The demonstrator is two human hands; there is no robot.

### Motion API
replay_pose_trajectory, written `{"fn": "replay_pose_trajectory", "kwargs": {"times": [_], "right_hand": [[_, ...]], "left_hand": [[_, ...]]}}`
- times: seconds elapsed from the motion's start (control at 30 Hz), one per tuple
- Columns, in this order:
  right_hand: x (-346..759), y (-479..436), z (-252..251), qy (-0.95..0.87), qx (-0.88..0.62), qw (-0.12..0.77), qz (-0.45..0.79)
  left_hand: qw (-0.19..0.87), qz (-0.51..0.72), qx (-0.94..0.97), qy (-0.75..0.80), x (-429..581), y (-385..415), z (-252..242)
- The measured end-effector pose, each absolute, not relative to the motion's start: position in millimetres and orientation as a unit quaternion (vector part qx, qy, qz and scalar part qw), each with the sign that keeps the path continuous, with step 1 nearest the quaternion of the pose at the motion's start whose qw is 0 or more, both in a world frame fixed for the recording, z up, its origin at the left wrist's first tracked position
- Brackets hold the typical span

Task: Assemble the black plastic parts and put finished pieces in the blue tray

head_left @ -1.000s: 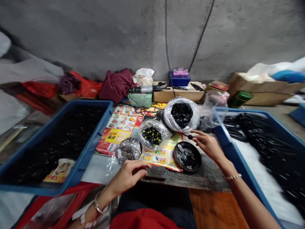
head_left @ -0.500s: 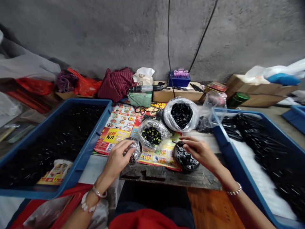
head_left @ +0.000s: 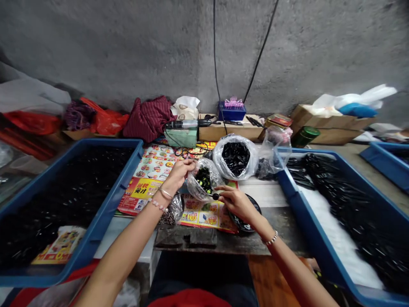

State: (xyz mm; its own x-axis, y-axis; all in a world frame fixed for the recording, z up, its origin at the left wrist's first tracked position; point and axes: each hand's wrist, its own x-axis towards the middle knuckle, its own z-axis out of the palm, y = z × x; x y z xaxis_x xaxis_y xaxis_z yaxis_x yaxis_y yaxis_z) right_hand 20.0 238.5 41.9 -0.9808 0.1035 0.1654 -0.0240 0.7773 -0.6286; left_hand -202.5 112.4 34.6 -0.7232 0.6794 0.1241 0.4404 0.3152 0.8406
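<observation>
My left hand (head_left: pixel 182 171) pinches the far left rim of a clear plastic bag (head_left: pixel 195 187), tilting it. Inside are small black pieces with yellow-green ends (head_left: pixel 203 179). At the bag's near right edge, my right hand (head_left: pixel 235 202) holds a small black oval piece (head_left: pixel 216 196) between its fingertips. Partly hidden under that hand is a round black container (head_left: pixel 254 204) with white markings. Close to my left wrist, a small clear bag (head_left: pixel 175 209) holds dark metallic bits. Behind the tilted bag stands a larger open bag (head_left: pixel 254 150) full of glossy black pieces.
Blue bins of black parts flank the worktop: the left bin (head_left: pixel 110 209) and the right bin (head_left: pixel 295 200). Printed paper (head_left: pixel 153 170) covers part of the wooden table (head_left: pixel 275 238). A rotary hand tool (head_left: pixel 188 123) lies on a green box. Two cables (head_left: pixel 215 64) hang before the wall.
My left hand has left the small bag of metallic bits and taken the tilted bag's rim. My right hand has moved left from the round container and now holds a black piece.
</observation>
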Motion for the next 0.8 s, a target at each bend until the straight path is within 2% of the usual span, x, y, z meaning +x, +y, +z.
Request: {"fn": "replay_pose_trajectory", "kwargs": {"times": [0.23, 0.4, 0.53, 0.8], "right_hand": [[20, 246, 36, -0.926, -0.052, 0.099, 0.359], [22, 244, 36, -0.919, -0.055, 0.102, 0.376], [21, 242, 38, -0.917, -0.055, 0.104, 0.381], [23, 246, 40, -0.917, -0.070, 0.084, 0.383]], "left_hand": [[0.054, 0.446, 0.324, 0.833, -213, 102, 24], [-0.023, 0.394, 0.407, 0.824, -185, 84, 50], [0.006, 0.350, 0.490, 0.799, -165, 76, 65], [0.074, 0.303, 0.527, 0.791, -175, 56, 43]]}}
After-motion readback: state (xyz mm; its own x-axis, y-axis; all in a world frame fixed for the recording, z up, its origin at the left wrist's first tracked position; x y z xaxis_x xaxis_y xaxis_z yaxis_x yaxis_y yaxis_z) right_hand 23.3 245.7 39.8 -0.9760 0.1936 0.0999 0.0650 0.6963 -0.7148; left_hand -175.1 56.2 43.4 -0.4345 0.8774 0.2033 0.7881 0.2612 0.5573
